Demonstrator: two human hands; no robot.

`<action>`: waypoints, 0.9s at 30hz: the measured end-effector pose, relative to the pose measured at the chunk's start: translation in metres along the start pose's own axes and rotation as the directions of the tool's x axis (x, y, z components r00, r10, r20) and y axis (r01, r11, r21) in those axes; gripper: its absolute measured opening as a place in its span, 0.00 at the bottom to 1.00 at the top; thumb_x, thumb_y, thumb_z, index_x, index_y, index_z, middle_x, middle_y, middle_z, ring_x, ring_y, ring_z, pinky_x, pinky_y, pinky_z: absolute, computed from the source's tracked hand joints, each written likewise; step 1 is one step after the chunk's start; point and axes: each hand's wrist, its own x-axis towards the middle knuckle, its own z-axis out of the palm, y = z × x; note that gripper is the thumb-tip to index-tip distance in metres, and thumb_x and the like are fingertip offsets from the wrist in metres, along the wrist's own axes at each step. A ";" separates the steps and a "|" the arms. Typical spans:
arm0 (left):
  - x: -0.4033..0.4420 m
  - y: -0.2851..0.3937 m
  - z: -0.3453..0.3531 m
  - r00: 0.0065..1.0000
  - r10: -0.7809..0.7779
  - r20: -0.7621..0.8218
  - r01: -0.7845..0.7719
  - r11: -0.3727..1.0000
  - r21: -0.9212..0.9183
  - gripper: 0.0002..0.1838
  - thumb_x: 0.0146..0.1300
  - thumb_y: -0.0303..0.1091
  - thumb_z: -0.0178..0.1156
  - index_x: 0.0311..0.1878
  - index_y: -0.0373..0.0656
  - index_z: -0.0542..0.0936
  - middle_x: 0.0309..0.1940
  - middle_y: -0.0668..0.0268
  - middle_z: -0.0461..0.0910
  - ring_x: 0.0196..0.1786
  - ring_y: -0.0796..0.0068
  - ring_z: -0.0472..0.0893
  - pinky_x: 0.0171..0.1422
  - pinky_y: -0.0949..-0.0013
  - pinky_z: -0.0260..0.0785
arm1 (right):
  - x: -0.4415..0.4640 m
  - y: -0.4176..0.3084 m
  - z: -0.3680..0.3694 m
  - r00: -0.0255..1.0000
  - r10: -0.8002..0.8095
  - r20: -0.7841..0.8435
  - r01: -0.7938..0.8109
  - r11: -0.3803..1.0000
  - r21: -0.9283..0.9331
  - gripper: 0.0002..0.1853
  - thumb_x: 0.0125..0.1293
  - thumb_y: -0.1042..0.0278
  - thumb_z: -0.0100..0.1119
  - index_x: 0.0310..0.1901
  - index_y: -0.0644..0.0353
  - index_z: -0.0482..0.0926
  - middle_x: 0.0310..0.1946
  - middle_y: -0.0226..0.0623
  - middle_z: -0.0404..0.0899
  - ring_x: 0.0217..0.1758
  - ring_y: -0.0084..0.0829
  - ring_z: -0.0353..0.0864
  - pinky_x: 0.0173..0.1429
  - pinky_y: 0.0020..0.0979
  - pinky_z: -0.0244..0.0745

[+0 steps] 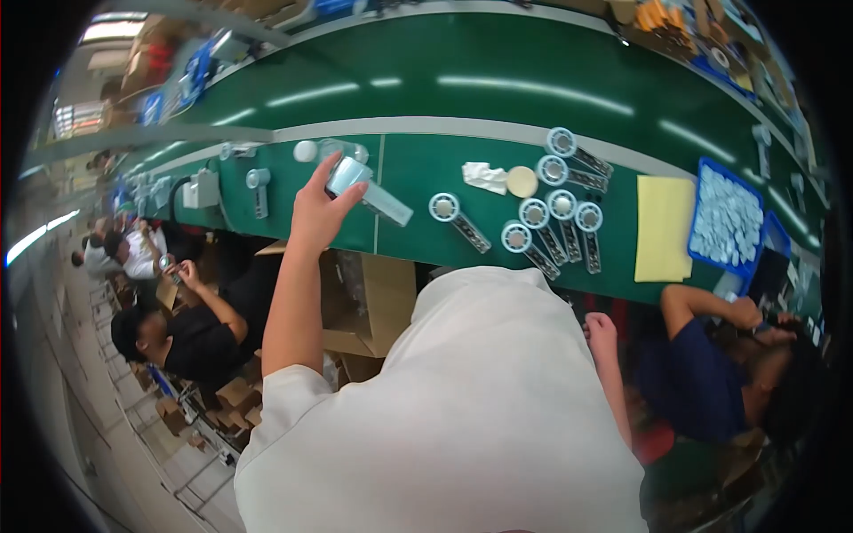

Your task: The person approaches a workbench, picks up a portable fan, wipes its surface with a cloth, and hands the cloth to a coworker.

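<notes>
My left hand (330, 202) is closed around a light-blue handheld fan (378, 194), thumb and fingers on its round head. Its long handle points down to the right over the green table. Right behind it are a clear plastic piece (342, 149) and a small white round part (305, 151). My right hand (601, 330) hangs below the table edge by my side, its fingers curled in, with nothing visible in them. To the right of the left hand lies a fan half (458, 220) with its inside showing. Several similar fan halves (562, 204) are grouped farther right.
A white crumpled tissue (484, 176) and a cream disc (522, 182) lie mid-table. Yellow paper (664, 228) and a blue tray (727, 216) of small pale parts stand at right. An open cardboard box (369, 302) is below the edge. Co-workers sit on both sides.
</notes>
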 end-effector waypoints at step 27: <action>-0.096 0.101 0.104 0.771 0.278 0.573 0.422 0.451 -0.787 0.38 0.78 0.53 0.47 0.80 0.37 0.55 0.69 0.49 0.68 0.61 0.57 0.75 0.54 0.58 0.78 | -0.132 -0.250 0.053 0.640 -0.731 0.239 0.657 0.681 0.324 0.41 0.80 0.34 0.26 0.72 0.65 0.67 0.45 0.41 0.74 0.41 0.27 0.71 0.44 0.28 0.73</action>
